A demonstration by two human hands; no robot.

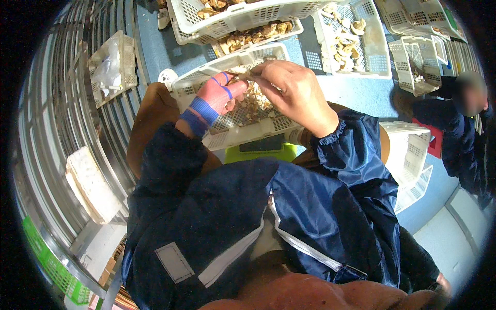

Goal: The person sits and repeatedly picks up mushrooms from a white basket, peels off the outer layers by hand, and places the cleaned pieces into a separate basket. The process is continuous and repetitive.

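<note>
Head view: the blue-banded left hand (219, 96) pinches a pale mushroom-like piece (238, 70) near the far edge of the white perforated plastic crate (240, 136) — likely light, fragile, best held by its thicker part — while the bare right hand (295, 89) bunches its fingertips alongside, grip unclear.

Wears a glossy navy-blue jacket (336, 199) across the centre of the frame, opened at the front along white zipper edging (230, 258). Carries a pale rectangular patch (174, 262) at lower left (apparently stitched round its border) and a gathered cuff (330, 135) right of centre. Also has brown trousers (150, 121) at centre left, plus a blue-violet wrap (204, 109) and narrower matching bands (227, 93) on the left hand (213, 92).
</note>
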